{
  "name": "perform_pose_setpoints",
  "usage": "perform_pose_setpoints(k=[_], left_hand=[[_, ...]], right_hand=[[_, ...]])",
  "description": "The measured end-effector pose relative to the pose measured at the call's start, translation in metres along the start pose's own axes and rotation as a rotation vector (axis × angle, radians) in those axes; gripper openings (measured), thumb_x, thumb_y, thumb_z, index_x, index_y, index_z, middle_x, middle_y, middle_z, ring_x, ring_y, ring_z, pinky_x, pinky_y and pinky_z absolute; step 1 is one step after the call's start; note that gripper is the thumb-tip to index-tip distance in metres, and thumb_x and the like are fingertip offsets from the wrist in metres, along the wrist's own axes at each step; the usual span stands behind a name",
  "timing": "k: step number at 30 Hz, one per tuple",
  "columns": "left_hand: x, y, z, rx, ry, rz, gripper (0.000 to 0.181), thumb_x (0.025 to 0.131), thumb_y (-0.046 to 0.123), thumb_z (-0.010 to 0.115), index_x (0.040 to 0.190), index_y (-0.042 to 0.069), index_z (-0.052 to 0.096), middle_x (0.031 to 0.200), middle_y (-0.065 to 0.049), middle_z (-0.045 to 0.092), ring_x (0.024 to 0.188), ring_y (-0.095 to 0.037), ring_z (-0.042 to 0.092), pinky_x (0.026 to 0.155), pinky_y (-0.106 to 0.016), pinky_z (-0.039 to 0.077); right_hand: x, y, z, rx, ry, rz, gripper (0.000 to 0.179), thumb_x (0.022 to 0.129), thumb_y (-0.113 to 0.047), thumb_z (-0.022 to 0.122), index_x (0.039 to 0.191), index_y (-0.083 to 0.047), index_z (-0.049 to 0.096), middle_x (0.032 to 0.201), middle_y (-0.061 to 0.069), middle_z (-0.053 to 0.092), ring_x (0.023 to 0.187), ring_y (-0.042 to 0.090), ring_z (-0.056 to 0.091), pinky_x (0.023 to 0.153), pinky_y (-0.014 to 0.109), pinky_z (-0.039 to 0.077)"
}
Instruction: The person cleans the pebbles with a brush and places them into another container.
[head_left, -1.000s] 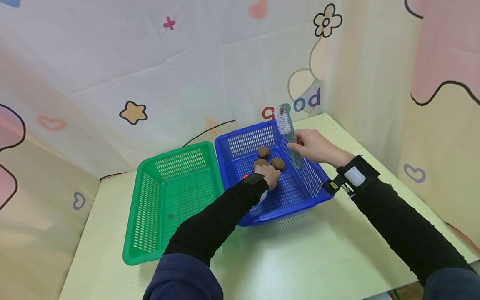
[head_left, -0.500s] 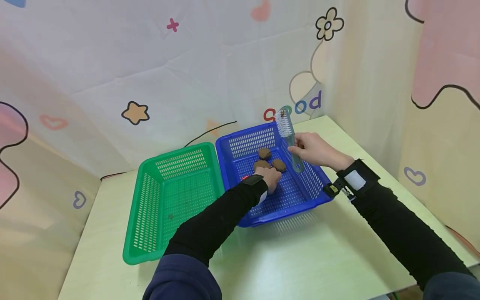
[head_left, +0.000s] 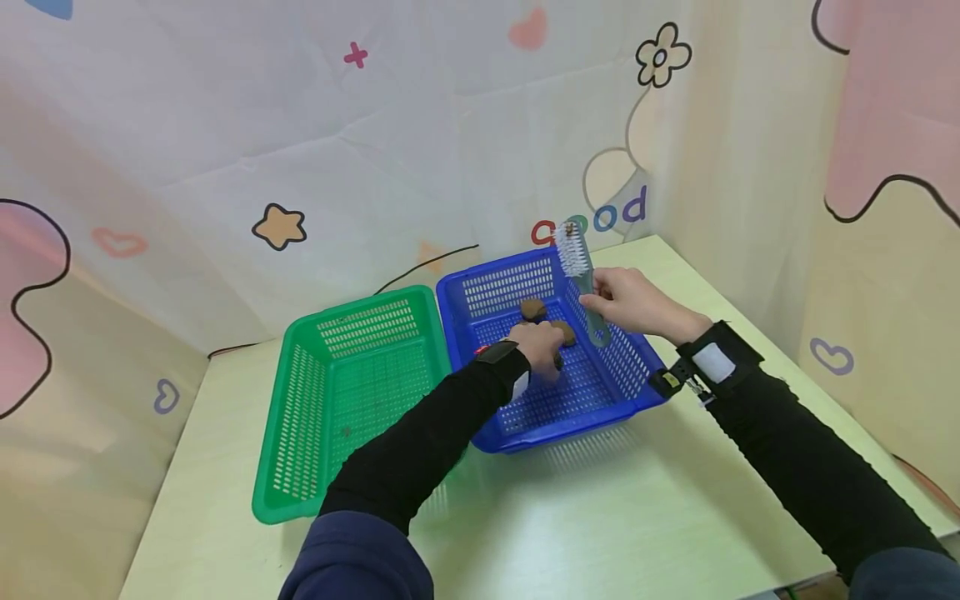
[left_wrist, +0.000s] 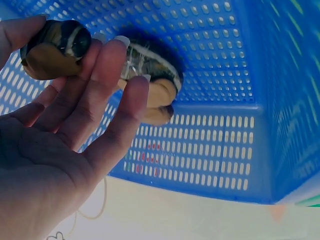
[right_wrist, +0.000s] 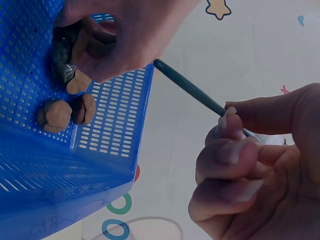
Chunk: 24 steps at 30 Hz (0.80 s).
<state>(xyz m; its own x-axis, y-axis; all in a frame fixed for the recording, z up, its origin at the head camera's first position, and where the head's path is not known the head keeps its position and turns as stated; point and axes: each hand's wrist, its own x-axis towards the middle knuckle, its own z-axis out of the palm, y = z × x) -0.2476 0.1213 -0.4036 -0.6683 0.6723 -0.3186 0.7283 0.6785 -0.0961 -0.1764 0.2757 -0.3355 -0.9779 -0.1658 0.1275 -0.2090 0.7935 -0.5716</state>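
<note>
Head view: the right hand [head_left: 637, 302] grips a brush [head_left: 582, 271] over the blue basket [head_left: 570, 431]; the left hand [head_left: 538, 346] is inside it. Left wrist: this hand pinches a dark, brown-patched lump [left_wrist: 52, 62], seemingly stone, near similar lumps [left_wrist: 160, 92]. Right wrist: that hand clasps the brush.

Black sleeves [head_left: 802, 458] meet navy fabric [head_left: 360, 557], and black wristbands [head_left: 741, 348] carry white patches [head_left: 714, 362]

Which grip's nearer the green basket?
Left. The left grip is inside the blue basket, beside the green basket; the right grip, holding the brush, is farther off, at the blue basket's opposite side.
</note>
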Motion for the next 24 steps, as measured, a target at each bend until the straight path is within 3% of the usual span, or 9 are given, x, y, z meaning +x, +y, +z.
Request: perform_pose_setpoints(k=[6,12,16,24], left_hand=[[-0.012,-0.007,-0.009,-0.106,0.045,0.017,0.031,0.083,0.034,0.075,0.109,0.02,0.067,0.097,0.004,0.069,0.085,-0.014,0.065,0.073,-0.033,0.055],[-0.022,-0.017,-0.014,-0.17,0.084,0.013,0.023,0.084,0.03,0.075,0.095,0.015,0.062,0.089,0.0,0.056,0.076,-0.015,0.057,0.064,-0.028,0.045],[-0.029,-0.025,-0.016,-0.256,0.137,0.027,0.018,0.084,0.022,0.076,0.091,0.013,0.062,0.086,0.001,0.054,0.073,-0.013,0.054,0.062,-0.025,0.043],[-0.043,-0.043,-0.02,-0.377,0.233,0.104,0.022,0.086,0.012,0.071,0.081,0.013,0.049,0.072,0.002,0.042,0.063,-0.011,0.043,0.059,-0.022,0.033]], right_hand=[[0.0,-0.001,0.0,-0.009,0.004,-0.015,0.02,0.096,-0.012,0.057,0.081,-0.002,0.051,0.065,0.003,0.045,0.056,0.014,0.044,0.049,0.023,0.034],[0.001,-0.005,0.002,-0.024,0.006,-0.025,0.02,0.096,-0.012,0.057,0.079,-0.002,0.05,0.065,0.003,0.045,0.056,0.015,0.044,0.05,0.023,0.034],[0.002,-0.01,0.004,-0.028,0.001,-0.029,0.02,0.096,-0.012,0.057,0.079,-0.003,0.05,0.064,0.003,0.045,0.056,0.015,0.044,0.05,0.024,0.034],[0.001,-0.018,0.004,-0.008,-0.02,-0.026,0.024,0.097,-0.014,0.057,0.077,-0.005,0.048,0.062,0.0,0.042,0.047,0.013,0.046,0.045,0.024,0.036]])
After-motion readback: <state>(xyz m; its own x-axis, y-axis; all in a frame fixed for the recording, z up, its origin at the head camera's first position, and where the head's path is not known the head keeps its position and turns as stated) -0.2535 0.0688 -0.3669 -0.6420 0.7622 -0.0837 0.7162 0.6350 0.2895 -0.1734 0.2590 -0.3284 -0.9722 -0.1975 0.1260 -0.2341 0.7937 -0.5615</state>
